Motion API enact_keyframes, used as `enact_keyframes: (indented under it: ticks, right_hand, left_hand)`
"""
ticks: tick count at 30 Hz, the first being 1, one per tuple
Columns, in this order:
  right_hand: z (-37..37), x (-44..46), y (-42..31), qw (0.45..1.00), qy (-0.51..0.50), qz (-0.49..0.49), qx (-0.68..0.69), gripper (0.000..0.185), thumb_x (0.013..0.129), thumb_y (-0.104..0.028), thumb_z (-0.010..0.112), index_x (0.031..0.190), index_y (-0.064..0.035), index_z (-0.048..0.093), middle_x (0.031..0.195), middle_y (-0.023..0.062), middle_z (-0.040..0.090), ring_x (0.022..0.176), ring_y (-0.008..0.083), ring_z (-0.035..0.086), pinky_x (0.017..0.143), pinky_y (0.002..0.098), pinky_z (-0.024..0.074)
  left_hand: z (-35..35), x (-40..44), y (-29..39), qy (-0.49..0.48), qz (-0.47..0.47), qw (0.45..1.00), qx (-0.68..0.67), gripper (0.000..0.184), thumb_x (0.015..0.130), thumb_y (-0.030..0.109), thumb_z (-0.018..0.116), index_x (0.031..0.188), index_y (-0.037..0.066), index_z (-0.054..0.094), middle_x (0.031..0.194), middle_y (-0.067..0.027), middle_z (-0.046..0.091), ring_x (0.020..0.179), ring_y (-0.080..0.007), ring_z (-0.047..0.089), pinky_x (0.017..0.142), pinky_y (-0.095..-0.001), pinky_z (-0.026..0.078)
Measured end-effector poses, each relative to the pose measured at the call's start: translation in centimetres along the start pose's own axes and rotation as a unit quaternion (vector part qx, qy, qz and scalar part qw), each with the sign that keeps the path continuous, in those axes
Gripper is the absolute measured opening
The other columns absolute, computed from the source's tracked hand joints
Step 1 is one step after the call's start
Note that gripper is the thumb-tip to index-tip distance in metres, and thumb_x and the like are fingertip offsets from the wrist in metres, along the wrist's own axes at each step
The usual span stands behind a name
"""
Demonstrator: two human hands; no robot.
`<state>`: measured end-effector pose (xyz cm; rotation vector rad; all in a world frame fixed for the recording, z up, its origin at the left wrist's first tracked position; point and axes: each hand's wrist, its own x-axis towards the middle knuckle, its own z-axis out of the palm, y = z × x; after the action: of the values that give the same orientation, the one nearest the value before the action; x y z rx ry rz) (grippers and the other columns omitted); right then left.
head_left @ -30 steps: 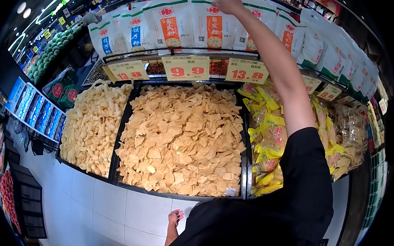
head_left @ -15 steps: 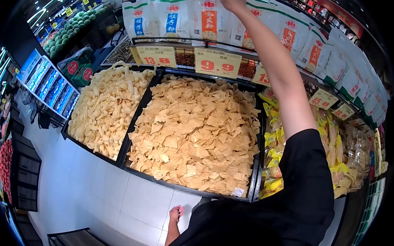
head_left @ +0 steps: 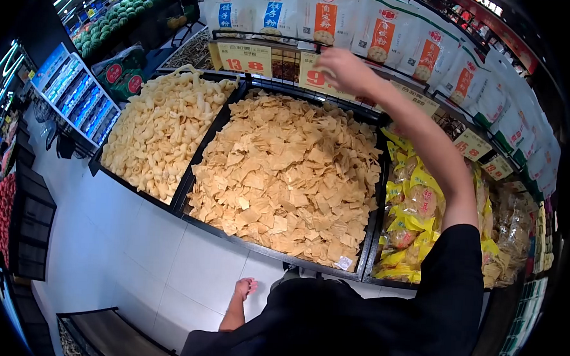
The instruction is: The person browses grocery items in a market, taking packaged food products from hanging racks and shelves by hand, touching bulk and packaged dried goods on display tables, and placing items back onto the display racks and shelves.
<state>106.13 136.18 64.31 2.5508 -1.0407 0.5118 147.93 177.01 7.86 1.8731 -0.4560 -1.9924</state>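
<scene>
My right hand [head_left: 348,72] is stretched out in front of the price card [head_left: 308,77] marked 9.9, below the row of white flour bags [head_left: 328,17]. Its fingers are loosely bent and a little apart, and nothing shows in them. Whether it touches the card I cannot tell. Below it lies a wide bin heaped with thin, pale-brown dried flakes [head_left: 285,178]. My left hand [head_left: 246,287] hangs low over the floor near the bin's front edge, fingers loosely bent, holding nothing visible.
Pale, curled dried pieces [head_left: 166,131] fill the bin on the left. Yellow packaged goods [head_left: 417,203] lie in the right bin. A black wire rail [head_left: 265,38] fronts the flour bags. Watermelons [head_left: 113,27] are stacked at the far left, and a dark stand [head_left: 113,336] stands lower left.
My right hand has come down from the top of the flour bags to the price card level. My left hand has shifted slightly left and up in view. The view has tilted slightly.
</scene>
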Motion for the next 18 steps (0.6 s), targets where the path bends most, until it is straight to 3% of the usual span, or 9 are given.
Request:
enact_keyframes:
  ticks: [2,4,7,8,10,13,15,17,18]
  right_hand:
    - [1.4,-3.7,-5.1,0.983,-0.171,0.026,0.066,0.012,0.079,-0.005,0.058,0.09,-0.0029,0.064,0.079,0.011,0.063,0.08,0.0252,0.061,0.075,0.0376,0.0517]
    - [4.6,-8.6,-10.5,0.96,-0.224,0.029,0.164,0.011,0.082,-0.004,0.057,0.091,-0.0051,0.064,0.074,0.0082,0.062,0.068,0.0165,0.059,0.066,0.0293,0.0539]
    - [7.7,-16.9,-20.5,0.922,-0.234,0.067,0.3,0.015,0.085,-0.012,0.055,0.092,-0.0053,0.068,0.081,0.0126,0.067,0.071,0.0198,0.064,0.068,0.0336,0.0557]
    - [8.8,-20.1,-24.0,0.917,-0.173,0.106,0.345,0.016,0.085,-0.016,0.057,0.087,-0.0051,0.069,0.08,0.0124,0.068,0.068,0.0218,0.064,0.067,0.0352,0.0546]
    - [9.3,-25.7,-31.0,0.84,-0.212,0.241,0.439,0.02,0.084,-0.019,0.063,0.075,-0.0019,0.065,0.07,0.008,0.067,0.06,0.0186,0.063,0.06,0.0293,0.0505]
    - [7.2,-32.2,-39.8,0.642,-0.286,0.387,0.597,0.029,0.088,-0.029,0.062,0.079,-0.0024,0.068,0.07,0.0068,0.067,0.059,0.0151,0.061,0.058,0.0275,0.0484]
    - [6.0,-37.2,-45.6,0.567,-0.245,0.474,0.627,0.016,0.087,-0.019,0.063,0.086,-0.0038,0.069,0.073,0.0064,0.066,0.065,0.0143,0.061,0.062,0.0262,0.0486]
    - [2.2,-40.2,-49.7,0.695,-0.137,0.395,0.585,0.018,0.084,-0.007,0.063,0.1,-0.0065,0.068,0.081,0.0041,0.064,0.075,0.011,0.06,0.067,0.0243,0.0483]
    - [0.3,-40.9,-50.8,0.689,-0.134,0.4,0.59,0.018,0.084,-0.007,0.063,0.1,-0.0065,0.068,0.081,0.0041,0.064,0.075,0.011,0.06,0.067,0.0243,0.0483]
  left_hand:
    - [0.6,0.6,2.1,-0.008,0.025,1.0,0.006,0.03,0.085,0.006,0.039,0.11,0.002,0.055,0.098,-0.0149,0.066,0.073,-0.0215,0.065,0.062,-0.0314,0.054]
    - [1.6,0.0,3.9,-0.031,0.038,0.999,0.021,0.032,0.083,0.0,0.039,0.111,0.001,0.055,0.099,-0.0181,0.066,0.067,-0.0218,0.066,0.057,-0.0296,0.055]
    - [2.4,-0.8,5.6,-0.06,0.056,0.996,0.043,0.036,0.084,-0.007,0.035,0.115,0.0,0.053,0.104,-0.0191,0.065,0.067,-0.0224,0.066,0.057,-0.0302,0.056]
    - [2.7,-1.3,5.8,-0.059,0.054,0.996,0.041,0.036,0.084,-0.007,0.035,0.115,0.0,0.053,0.104,-0.0191,0.065,0.067,-0.0224,0.066,0.057,-0.0302,0.056]
    - [2.8,-3.0,5.5,-0.079,0.073,0.992,0.067,0.036,0.085,-0.008,0.036,0.114,0.001,0.054,0.107,-0.0156,0.064,0.073,-0.0206,0.066,0.064,-0.0319,0.056]
    - [1.9,-5.7,3.5,-0.123,0.094,0.98,0.122,0.034,0.085,-0.008,0.04,0.112,0.003,0.057,0.108,-0.0117,0.064,0.082,-0.0187,0.065,0.069,-0.0323,0.054]
    - [1.2,-9.3,3.6,-0.14,0.072,0.976,0.151,0.031,0.084,-0.005,0.044,0.11,0.004,0.059,0.102,-0.0081,0.065,0.088,-0.0161,0.063,0.073,-0.0303,0.051]
    - [0.9,-14.1,3.3,-0.197,0.096,0.949,0.225,0.027,0.085,0.001,0.048,0.11,0.004,0.058,0.099,-0.008,0.066,0.083,-0.0149,0.064,0.069,-0.0277,0.051]
    - [0.4,-16.6,3.4,-0.201,0.078,0.943,0.255,0.023,0.086,0.005,0.05,0.107,0.003,0.059,0.093,-0.0054,0.065,0.079,-0.0142,0.063,0.07,-0.0273,0.05]
